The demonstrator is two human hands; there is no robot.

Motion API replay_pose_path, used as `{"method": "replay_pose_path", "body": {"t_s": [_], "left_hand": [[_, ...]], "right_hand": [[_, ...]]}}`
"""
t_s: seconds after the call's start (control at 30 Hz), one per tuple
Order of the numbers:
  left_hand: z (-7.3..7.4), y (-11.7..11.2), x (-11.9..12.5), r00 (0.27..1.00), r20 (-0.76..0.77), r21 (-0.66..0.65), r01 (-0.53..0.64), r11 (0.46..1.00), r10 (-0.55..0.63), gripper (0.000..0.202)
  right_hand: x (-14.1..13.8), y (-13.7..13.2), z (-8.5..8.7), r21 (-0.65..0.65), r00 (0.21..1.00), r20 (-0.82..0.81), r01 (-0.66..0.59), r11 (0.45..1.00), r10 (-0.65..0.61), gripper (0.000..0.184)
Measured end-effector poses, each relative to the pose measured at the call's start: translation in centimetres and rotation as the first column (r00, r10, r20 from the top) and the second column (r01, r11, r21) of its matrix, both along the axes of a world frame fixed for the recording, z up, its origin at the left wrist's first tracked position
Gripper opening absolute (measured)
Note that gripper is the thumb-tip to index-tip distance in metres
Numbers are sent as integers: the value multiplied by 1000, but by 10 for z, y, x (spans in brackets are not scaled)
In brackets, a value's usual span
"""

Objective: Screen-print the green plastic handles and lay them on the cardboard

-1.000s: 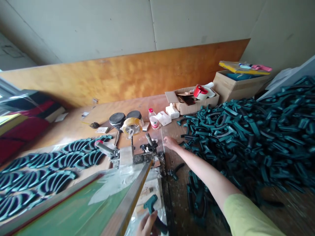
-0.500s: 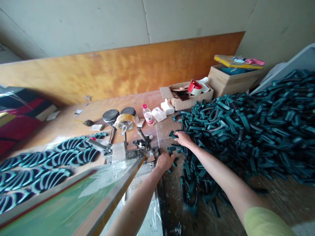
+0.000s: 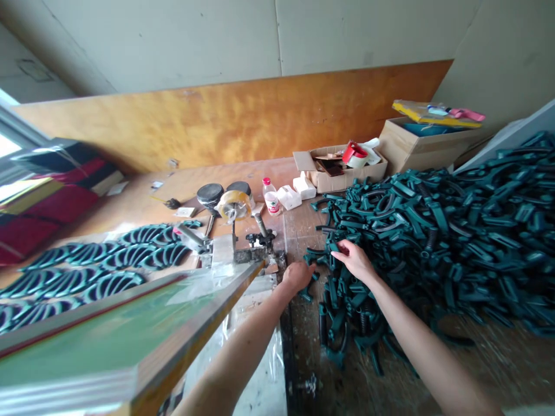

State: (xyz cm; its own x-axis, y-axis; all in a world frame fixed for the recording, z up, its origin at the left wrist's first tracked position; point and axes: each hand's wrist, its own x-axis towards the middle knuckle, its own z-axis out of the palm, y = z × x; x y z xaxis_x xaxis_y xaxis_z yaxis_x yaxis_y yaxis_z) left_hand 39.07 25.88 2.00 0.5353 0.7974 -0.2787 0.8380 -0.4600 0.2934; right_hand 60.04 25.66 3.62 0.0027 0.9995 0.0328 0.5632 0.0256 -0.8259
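My right hand (image 3: 355, 259) rests at the left edge of a big heap of dark green plastic handle parts (image 3: 455, 231), its fingers curled round one green part (image 3: 333, 249). My left hand (image 3: 297, 276) is just left of it, knuckles up, fingers closed on another green part (image 3: 309, 289) lying on the worn table. Both hands are beside the hinge clamp (image 3: 260, 240) of a tilted screen-printing frame (image 3: 130, 329) with green mesh.
Rows of printed green parts (image 3: 99, 271) lie at the left. Behind the clamp stand a tape roll (image 3: 234, 205), two black tins (image 3: 210, 193), a small bottle (image 3: 271, 199) and white boxes. Cardboard boxes (image 3: 342, 167) sit by the plywood back wall.
A second ago my left hand held a green part low by the frame; it has reached up to the heap's edge. My right hand moved right from the clamp and closed on a part.
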Motion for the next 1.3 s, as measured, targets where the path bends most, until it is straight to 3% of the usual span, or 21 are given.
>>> {"method": "replay_pose_path", "body": {"t_s": [0.13,0.27,0.43,0.5,0.6,0.73,0.87,0.93,1.0,1.1,1.13,1.2,1.3], "left_hand": [[34,-63,-39,963,238,134,-165,977,130,40],[53,-134,-97,796,555,98,-351,931,241,29],[52,-202,-182,614,597,-84,-592,802,516,35],[48,-219,-216,536,586,-135,-675,725,608,39],[42,-236,-260,379,605,-209,-773,599,700,41],[44,-244,-299,196,632,-301,-830,470,750,42],[72,-229,-318,115,709,-288,-853,435,696,42],[95,-213,-323,37,809,-289,-844,452,587,40],[120,-194,-326,-80,900,-306,-816,489,429,41],[157,-164,-323,-244,933,-356,-733,579,264,44],[167,-156,-321,-273,929,-370,-696,615,250,44],[182,-144,-318,-281,924,-381,-640,667,258,45],[188,-144,-316,-240,922,-386,-616,687,303,50]], "right_hand": [[-37,-34,6,67,998,-24,-52,996,54,26],[-109,-73,0,164,961,96,-272,948,259,25],[-210,-109,-9,188,806,375,-549,814,457,24],[-236,-116,-12,151,741,474,-601,785,476,23],[-254,-120,-17,108,686,571,-607,787,450,27],[-256,-123,-19,65,638,639,-600,797,428,32],[-257,-122,-17,58,625,678,-572,818,388,36],[-262,-120,-16,92,649,663,-565,820,373,42],[-270,-119,-18,116,640,648,-618,777,412,55],[-278,-118,-25,58,530,653,-747,662,541,63],[-276,-117,-27,27,514,656,-748,663,553,62],[-263,-111,-29,-13,558,670,-651,759,490,57],[-219,-94,-22,14,700,665,-361,932,261,47]]}}
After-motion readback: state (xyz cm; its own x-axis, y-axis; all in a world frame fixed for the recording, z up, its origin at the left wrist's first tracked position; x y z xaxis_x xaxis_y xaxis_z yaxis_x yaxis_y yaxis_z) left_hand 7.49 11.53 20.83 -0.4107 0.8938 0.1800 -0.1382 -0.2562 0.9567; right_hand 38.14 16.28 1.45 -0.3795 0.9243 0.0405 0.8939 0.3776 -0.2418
